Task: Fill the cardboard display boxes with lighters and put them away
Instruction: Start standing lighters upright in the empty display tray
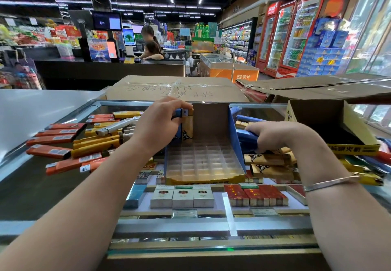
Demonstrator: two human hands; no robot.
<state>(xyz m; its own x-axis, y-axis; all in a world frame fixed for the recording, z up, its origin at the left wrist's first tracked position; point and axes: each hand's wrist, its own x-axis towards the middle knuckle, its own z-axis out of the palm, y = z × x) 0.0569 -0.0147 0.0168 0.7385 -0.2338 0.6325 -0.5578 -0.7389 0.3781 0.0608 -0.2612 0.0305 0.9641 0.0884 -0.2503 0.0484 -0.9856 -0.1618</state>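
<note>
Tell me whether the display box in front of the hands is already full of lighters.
No: the display box shows mostly bare tray slots, with only the lighters that the left hand holds at its back left corner.

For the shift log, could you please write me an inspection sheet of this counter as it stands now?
Surface: glass counter, cigarette packs displayed beneath.
Job's things: open display box with grid tray, nearly unfilled; second display box at right.
Clutter: orange lighters, yellow lighters, gold lighters lying loose beside the box.
Hands: left hand holds a blue and a gold lighter upright at the box's back left corner; right hand grips blue lighters.
Cables: nothing seen.
Surroundings: sealed cardboard cartons behind, checkout, drink fridges.
</note>
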